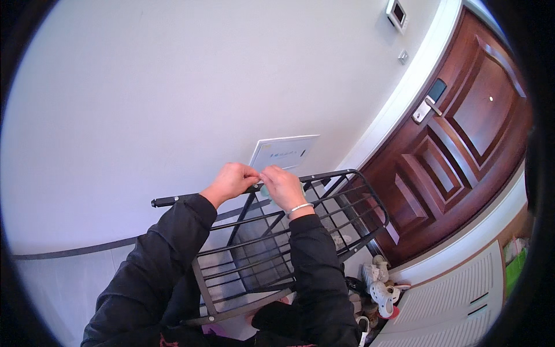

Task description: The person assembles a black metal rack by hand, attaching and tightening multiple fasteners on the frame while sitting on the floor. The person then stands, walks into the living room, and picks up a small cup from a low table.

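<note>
In the head view, a black metal rack [243, 246] stretches from left of centre to right of centre, mostly below the hands and nearer the lower edge, its far rail passing right at their fingertips. Left hand [230, 180] and right hand [282, 186] meet near mid-frame, fingers bent in a pinch, though whether they grip something small or the rail itself I cannot tell; a white panel [283, 151] sits on the wall just above them.

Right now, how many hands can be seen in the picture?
2: the left hand and, just right of it, the right hand with a bracelet, both at the black rack.
</note>
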Motion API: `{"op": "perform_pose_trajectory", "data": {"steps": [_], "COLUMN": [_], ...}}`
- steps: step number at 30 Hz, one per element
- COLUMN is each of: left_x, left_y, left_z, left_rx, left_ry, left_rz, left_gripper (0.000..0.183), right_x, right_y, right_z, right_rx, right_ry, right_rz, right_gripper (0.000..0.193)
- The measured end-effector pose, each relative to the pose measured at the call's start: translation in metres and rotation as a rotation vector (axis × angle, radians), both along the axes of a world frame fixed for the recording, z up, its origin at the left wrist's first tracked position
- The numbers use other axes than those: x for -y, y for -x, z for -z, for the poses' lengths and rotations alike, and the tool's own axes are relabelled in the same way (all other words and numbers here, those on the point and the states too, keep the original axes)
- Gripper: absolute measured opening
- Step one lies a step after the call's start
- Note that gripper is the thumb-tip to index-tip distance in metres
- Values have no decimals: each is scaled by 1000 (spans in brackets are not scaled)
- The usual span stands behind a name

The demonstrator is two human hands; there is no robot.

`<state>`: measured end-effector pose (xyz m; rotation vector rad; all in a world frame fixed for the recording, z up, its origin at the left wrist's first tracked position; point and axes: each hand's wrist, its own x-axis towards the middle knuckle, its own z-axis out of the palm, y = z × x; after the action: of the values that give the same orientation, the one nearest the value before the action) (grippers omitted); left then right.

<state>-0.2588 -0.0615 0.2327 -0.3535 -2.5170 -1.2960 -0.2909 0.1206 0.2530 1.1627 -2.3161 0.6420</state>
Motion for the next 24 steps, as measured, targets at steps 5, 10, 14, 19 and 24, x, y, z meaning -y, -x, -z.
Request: {"op": "perform_pose_trajectory", "data": {"steps": [5, 10, 14, 19, 24], "left_x": [-4, -7, -8, -8, -7], "left_y": [2, 2, 3, 3, 3], "left_z": [3, 3, 4, 4, 4], "left_rx": [8, 7, -10, 27, 12], "left_ry": [-29, -40, -47, -75, -40], "left_rz": [21, -3, -11, -4, -6], "left_gripper": [17, 16, 16, 17, 16], "right_x": [-1, -2, -2, -2, -2], "right_y": [-2, -4, -3, -2, -3], "right_z": [3, 3, 3, 3, 4], "right_rx": [-63, -92, -108, -120, -134], "right_ry": [-6, 44, 39, 25, 52], "right_rz": [35, 56, 58, 66, 53], "right_gripper": [14, 16, 16, 17, 18]}}
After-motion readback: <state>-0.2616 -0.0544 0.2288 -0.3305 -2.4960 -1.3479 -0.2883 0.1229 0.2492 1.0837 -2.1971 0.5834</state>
